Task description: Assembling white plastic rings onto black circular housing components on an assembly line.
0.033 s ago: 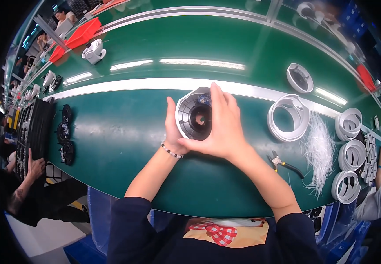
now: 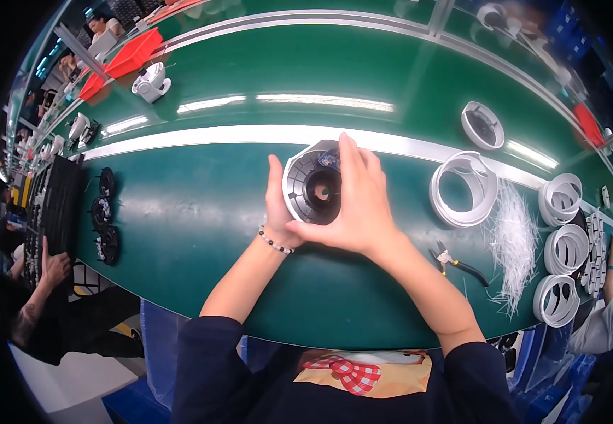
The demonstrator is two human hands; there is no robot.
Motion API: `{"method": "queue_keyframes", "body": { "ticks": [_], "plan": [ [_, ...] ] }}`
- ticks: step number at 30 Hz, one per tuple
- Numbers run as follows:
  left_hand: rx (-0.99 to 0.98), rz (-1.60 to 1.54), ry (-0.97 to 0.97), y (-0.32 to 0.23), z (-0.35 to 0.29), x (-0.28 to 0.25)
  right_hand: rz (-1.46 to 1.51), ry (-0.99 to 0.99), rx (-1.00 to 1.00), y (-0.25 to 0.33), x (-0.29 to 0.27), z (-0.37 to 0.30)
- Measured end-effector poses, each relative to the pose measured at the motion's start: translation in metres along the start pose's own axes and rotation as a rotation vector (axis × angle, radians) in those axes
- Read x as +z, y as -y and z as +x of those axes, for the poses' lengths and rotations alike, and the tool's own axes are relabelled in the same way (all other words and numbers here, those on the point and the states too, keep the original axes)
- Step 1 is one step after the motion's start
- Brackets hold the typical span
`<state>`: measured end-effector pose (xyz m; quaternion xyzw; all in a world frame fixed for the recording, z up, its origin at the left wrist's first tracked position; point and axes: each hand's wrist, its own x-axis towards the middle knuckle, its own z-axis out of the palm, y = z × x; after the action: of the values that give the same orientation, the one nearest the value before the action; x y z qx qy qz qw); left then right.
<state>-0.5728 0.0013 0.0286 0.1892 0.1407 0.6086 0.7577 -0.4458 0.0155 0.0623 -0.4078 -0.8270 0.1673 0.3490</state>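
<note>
A round white housing (image 2: 291, 185) with a black ribbed inside and a central hole is held up over the green workbench between my hands. My left hand (image 2: 276, 205) wraps its left side, thumb pointing up, with a beaded bracelet on the wrist. Across the right side lies my right hand (image 2: 359, 201), its fingers over the rim and its thumb along the lower edge. A small blue circuit board (image 2: 329, 159) shows inside near the top, partly hidden by my right fingers. Cutters with yellow and black handles (image 2: 455, 264) lie right of my right forearm.
White rings (image 2: 442, 205) stand to the right, beside a pile of clear plastic strips (image 2: 515, 247) and more stacked rings (image 2: 567, 249). Black round parts (image 2: 108, 244) lie at left. A co-worker's hand (image 2: 55, 268) touches a black stack (image 2: 59, 205). One white ring (image 2: 470, 127) sits farther back.
</note>
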Motion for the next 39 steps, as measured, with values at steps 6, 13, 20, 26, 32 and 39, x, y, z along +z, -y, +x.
{"method": "queue_keyframes", "body": {
  "ticks": [6,13,20,26,32,39],
  "plan": [
    [-0.086,0.024,-0.035,-0.003,0.001,-0.003,-0.005,0.066,-0.096,-0.001,-0.005,0.000],
    [-0.083,0.045,-0.005,-0.004,-0.004,0.002,0.079,0.012,-0.146,-0.014,0.003,-0.008],
    [-0.017,0.072,0.112,0.003,0.000,0.002,0.031,-0.146,-0.039,-0.006,0.011,-0.015],
    [-0.076,0.056,0.000,0.009,0.055,-0.007,-0.021,-0.215,-0.030,-0.042,-0.002,-0.016],
    [0.072,0.232,-0.198,-0.019,0.154,-0.050,-0.398,-0.460,-0.024,-0.061,-0.101,-0.033],
    [0.370,0.996,-0.510,-0.020,0.206,-0.071,-0.564,-0.220,0.525,-0.153,-0.168,-0.105]
  ]
}}
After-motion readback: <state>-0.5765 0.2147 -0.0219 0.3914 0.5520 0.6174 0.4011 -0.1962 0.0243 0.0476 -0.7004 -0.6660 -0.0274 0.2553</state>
